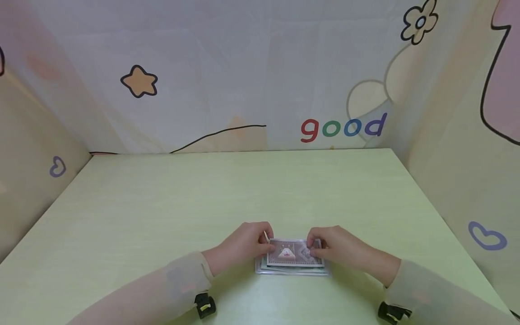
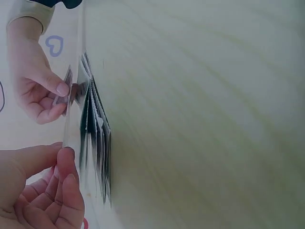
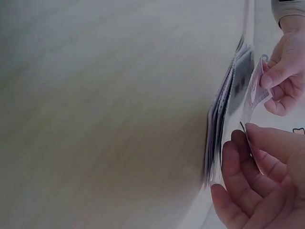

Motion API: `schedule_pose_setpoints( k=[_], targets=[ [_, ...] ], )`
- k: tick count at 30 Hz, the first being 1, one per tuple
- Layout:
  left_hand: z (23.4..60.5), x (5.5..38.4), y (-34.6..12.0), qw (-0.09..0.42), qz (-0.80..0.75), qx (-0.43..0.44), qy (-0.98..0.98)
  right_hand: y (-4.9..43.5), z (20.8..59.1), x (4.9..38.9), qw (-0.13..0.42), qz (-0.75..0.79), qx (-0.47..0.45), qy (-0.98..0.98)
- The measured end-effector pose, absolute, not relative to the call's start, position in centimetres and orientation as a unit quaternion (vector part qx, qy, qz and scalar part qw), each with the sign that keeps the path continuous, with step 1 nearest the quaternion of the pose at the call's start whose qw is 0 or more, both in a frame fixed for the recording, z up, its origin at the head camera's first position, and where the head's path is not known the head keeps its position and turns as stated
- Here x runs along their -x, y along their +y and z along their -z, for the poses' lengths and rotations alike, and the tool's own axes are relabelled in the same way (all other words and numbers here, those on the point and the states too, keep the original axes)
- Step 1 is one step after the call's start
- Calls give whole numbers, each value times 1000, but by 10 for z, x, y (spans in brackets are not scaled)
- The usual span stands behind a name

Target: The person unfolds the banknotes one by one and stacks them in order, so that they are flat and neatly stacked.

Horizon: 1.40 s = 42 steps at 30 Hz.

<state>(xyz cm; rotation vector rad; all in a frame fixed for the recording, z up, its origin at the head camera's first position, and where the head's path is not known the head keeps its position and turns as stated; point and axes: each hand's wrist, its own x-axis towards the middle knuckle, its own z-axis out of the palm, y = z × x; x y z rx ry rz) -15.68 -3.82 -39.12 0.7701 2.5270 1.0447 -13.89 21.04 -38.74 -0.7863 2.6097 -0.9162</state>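
Note:
A mauve printed card (image 1: 284, 261) with a small white cartoon figure is held up at the front middle of the table. My left hand (image 1: 252, 243) pinches its left end between thumb and fingers. At the opposite end my right hand (image 1: 338, 246) pinches it the same way. Directly beneath lies a loose stack of thin cards (image 1: 293, 272), its lower edges showing past the held card. Seen edge-on in the left wrist view, the stack (image 2: 97, 136) has slightly fanned layers, and a gap separates it from the card. The right wrist view shows the card (image 3: 255, 93) tilted and thin.
The pale green tabletop (image 1: 203, 194) spreads out around the hands. Printed cloth walls (image 1: 211, 81) stand at the back and both sides. Dark bands (image 1: 205, 305) are strapped at both sleeves' cuffs.

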Motion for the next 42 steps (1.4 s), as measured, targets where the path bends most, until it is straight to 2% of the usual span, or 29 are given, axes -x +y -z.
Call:
schedule_pose_setpoints(
  k=[9, 17, 23, 26, 33, 42],
  targets=[
    [395, 156, -34, 163, -324, -263, 894, 208, 390, 136, 150, 292, 274, 904],
    [397, 157, -30, 174, -299, -261, 901, 203, 390, 135, 126, 220, 313, 915],
    [393, 155, -25, 182, -253, -257, 915, 198, 390, 130, 120, 178, 300, 929],
    [391, 154, -21, 181, -227, -257, 922, 197, 389, 126, 95, 138, 296, 940],
    [389, 150, -17, 161, -177, -261, 935, 195, 390, 119, -9, 52, 354, 934],
    [387, 146, -19, 134, -153, -285, 937, 200, 395, 111, -39, -38, 424, 904]
  ],
)
